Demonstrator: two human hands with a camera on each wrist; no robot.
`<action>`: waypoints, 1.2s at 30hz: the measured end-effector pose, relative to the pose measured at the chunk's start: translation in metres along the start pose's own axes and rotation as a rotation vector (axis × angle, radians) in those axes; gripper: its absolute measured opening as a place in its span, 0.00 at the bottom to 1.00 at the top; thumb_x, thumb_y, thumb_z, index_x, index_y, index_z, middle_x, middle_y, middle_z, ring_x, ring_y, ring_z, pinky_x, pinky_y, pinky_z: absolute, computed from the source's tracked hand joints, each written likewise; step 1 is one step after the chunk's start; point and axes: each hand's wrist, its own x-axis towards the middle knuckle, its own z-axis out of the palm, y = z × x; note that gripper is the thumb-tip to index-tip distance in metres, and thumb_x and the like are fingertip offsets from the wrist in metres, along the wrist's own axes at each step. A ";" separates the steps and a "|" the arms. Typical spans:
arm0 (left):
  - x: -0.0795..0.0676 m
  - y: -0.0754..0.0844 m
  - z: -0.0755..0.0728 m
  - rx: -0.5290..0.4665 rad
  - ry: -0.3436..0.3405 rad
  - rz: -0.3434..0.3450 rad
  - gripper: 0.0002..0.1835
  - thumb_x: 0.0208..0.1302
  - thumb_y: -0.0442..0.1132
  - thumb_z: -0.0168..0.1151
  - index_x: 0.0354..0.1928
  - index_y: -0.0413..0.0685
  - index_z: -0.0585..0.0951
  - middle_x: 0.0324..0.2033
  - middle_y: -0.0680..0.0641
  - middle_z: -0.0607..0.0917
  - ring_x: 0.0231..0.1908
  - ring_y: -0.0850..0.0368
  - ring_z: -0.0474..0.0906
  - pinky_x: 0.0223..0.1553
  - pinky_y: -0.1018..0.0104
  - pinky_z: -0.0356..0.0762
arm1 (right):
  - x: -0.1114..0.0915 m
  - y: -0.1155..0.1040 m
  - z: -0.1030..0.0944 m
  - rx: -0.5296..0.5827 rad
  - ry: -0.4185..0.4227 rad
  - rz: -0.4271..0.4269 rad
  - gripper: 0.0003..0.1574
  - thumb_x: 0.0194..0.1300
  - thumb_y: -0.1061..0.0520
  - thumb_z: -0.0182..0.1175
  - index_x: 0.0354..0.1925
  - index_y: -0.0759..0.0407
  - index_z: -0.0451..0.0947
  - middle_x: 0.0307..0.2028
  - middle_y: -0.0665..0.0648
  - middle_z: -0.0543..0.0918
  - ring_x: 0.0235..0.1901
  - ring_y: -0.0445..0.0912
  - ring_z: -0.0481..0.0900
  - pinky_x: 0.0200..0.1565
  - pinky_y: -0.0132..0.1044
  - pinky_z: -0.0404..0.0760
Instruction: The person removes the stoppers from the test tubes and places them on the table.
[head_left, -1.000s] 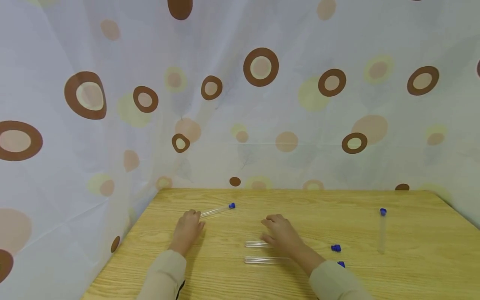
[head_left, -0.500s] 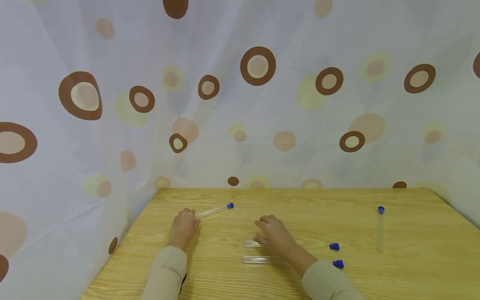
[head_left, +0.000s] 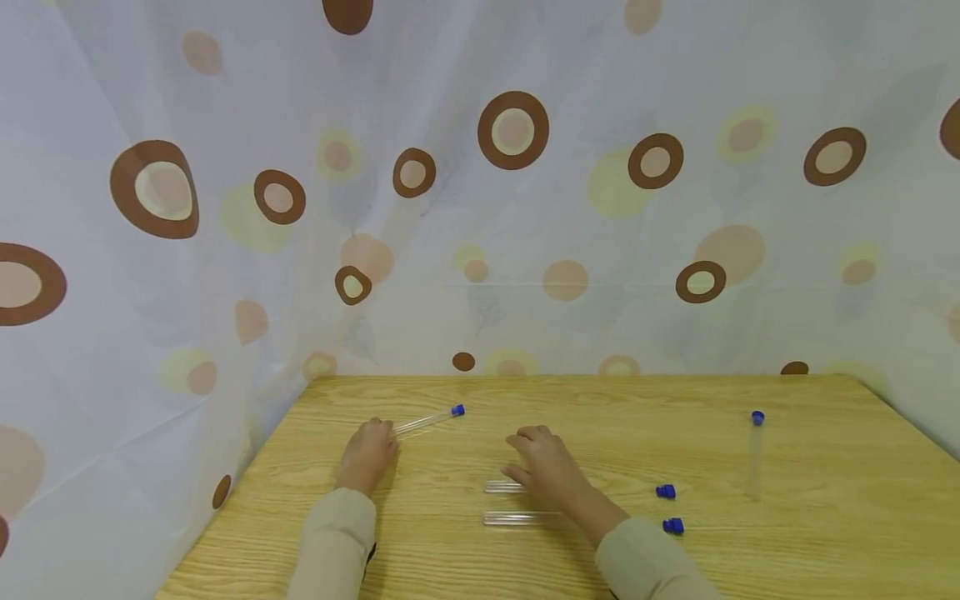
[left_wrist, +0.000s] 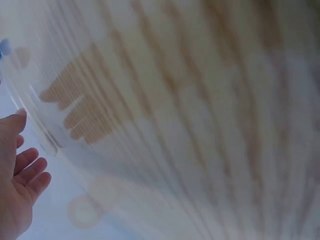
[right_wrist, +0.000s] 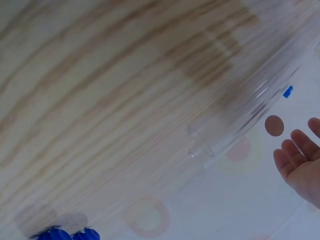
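Observation:
At the back left of the table lies a clear test tube (head_left: 422, 425) with a blue cap (head_left: 458, 410). My left hand (head_left: 367, 458) is at its near end, covering part of it. In the left wrist view the thumb (left_wrist: 19, 119) is right beside the tube and the other fingers bend loosely below. My right hand (head_left: 549, 472) is over the middle of the table, fingers spread and relaxed, with nothing in it. Beneath it lie two uncapped tubes, a farther tube (head_left: 502, 487) and a nearer tube (head_left: 517, 518); hand and forearm hide parts of both.
Two loose blue caps, one farther (head_left: 666, 492) and one nearer (head_left: 673, 526), lie right of the uncapped tubes. Another capped tube (head_left: 755, 458) lies at the right, cap end away. A spotted curtain (head_left: 585, 208) hangs behind the wooden table (head_left: 825, 533).
The head view has shifted slightly. My left hand has slid a little left along the tube. My right forearm has moved left, uncovering the nearer blue cap.

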 end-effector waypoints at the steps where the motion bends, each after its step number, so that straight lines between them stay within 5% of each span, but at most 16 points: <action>1: 0.000 0.000 0.000 -0.002 -0.002 0.001 0.15 0.60 0.35 0.62 0.45 0.30 0.78 0.39 0.35 0.81 0.43 0.41 0.79 0.43 0.57 0.82 | 0.000 0.000 0.001 0.005 -0.002 0.006 0.23 0.56 0.56 0.65 0.46 0.70 0.77 0.43 0.64 0.80 0.46 0.57 0.76 0.47 0.51 0.78; 21: 0.003 0.007 0.009 0.064 0.069 0.035 0.04 0.58 0.25 0.57 0.34 0.30 0.79 0.28 0.37 0.78 0.32 0.43 0.78 0.34 0.56 0.83 | 0.000 0.000 0.006 -0.007 -0.019 0.033 0.24 0.56 0.54 0.65 0.46 0.70 0.77 0.43 0.64 0.80 0.45 0.58 0.76 0.44 0.51 0.79; 36: 0.009 0.012 0.009 0.202 -0.005 -0.004 0.04 0.55 0.24 0.61 0.33 0.35 0.81 0.30 0.40 0.79 0.34 0.46 0.78 0.35 0.56 0.82 | 0.000 0.003 0.004 0.031 -0.039 0.083 0.24 0.56 0.55 0.65 0.47 0.70 0.76 0.45 0.65 0.79 0.48 0.58 0.74 0.50 0.53 0.77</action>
